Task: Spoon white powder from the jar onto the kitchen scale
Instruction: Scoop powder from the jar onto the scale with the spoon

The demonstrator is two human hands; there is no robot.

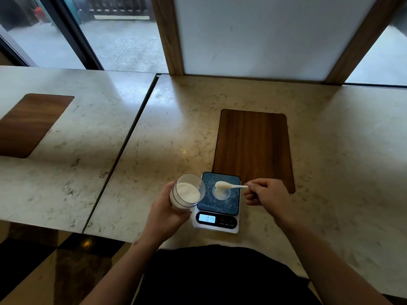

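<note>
Head view. The left hand wraps the clear round jar of white powder, its grip clenched around the body, holding the jar tilted with the open mouth toward the scale and raised off the pale marble counter. The jar's rim overlaps the left edge of the white digital kitchen scale with a dark square platform, whose lit display shows a reading that is too blurred to be sure of. The right hand pinches the handle end of a small white plastic spoon, grip closed on it; the bowl carries a heap of powder and hovers above a small clear round dish at the platform's centre, which already holds some white powder. Loose specks lie on the platform around the dish. A brown wooden inset board lies beyond the scale, untouched.

Step in hand, as judged: delivery of a loaded spoonful, not yet tipped. The next move calls for rotating the spoon over the dish centre, low and slowly, so that powder falls inside the rim and not onto the platform.
</note>
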